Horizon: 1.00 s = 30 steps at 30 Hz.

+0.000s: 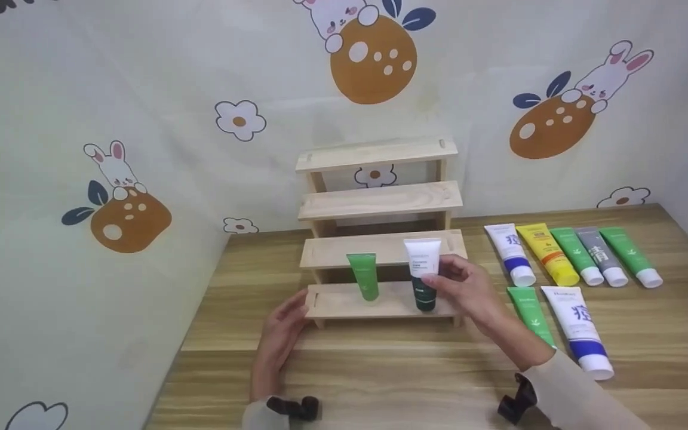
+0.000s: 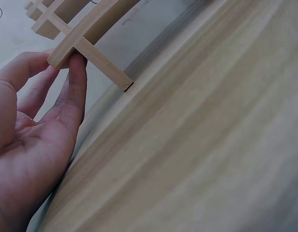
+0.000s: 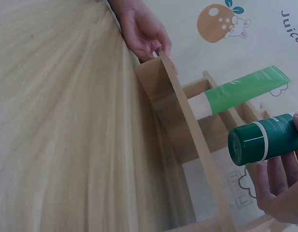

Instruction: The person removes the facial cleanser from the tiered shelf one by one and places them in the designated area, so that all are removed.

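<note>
A tiered wooden display stand (image 1: 380,251) has stepped shelves against the back wall. My left hand (image 1: 281,331) pinches the left end of its lowest shelf (image 2: 66,53), thumb and fingers on either side of the board. My right hand (image 1: 472,292) holds a white and dark green squeeze tube (image 1: 423,260) cap down over the right part of that shelf. In the right wrist view, a gap shows between its dark green cap (image 3: 245,145) and the board. A small green tube (image 1: 366,278) stands on its cap, left of the held one.
On the wooden table (image 1: 230,352), to the right, several tubes lie flat in two rows. Among them are a yellow tube (image 1: 550,254), a grey tube (image 1: 601,254) and a large white and blue tube (image 1: 577,328). A patterned cloth (image 1: 200,167) covers the walls.
</note>
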Available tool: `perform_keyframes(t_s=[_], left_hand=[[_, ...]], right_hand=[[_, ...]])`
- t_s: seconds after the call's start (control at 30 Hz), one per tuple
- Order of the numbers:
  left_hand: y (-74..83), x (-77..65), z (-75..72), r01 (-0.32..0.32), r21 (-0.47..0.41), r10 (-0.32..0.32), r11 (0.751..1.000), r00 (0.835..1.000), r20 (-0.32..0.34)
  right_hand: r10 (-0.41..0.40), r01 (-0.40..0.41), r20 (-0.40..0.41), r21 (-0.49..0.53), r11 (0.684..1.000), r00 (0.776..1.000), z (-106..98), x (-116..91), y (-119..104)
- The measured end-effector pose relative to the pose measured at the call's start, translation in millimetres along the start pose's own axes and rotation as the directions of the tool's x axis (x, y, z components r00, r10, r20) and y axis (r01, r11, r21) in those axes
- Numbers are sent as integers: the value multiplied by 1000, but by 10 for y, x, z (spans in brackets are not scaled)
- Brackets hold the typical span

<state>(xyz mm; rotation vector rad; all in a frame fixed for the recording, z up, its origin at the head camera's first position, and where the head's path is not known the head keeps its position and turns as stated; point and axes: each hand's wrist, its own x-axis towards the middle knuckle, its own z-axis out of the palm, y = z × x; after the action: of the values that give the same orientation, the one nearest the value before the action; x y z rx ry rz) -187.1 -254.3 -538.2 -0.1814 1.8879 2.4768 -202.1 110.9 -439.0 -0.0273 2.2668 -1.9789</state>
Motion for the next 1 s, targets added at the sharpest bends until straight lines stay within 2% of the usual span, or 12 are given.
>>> perform_keyframes(t_s=[0.4, 0.6, 0.8, 1.0], left_hand=[[11, 0, -9, -3, -17, 3, 1000, 1000, 11], [4, -11, -3, -8, -20, 8, 1000, 1000, 4], [9, -11, 6, -14, -21, 14, 1000, 1000, 4], [-1, -12, 13, -7, -11, 7, 1000, 1000, 3]], right_hand=[[63, -63, -4, -97, 993, 998, -466, -96, -40], [87, -94, -52, -146, 985, 995, -810, -106, -60], [19, -31, -89, -131, 991, 996, -1164, -120, -44], [72, -100, -119, -255, 962, 990, -1535, -143, 18]])
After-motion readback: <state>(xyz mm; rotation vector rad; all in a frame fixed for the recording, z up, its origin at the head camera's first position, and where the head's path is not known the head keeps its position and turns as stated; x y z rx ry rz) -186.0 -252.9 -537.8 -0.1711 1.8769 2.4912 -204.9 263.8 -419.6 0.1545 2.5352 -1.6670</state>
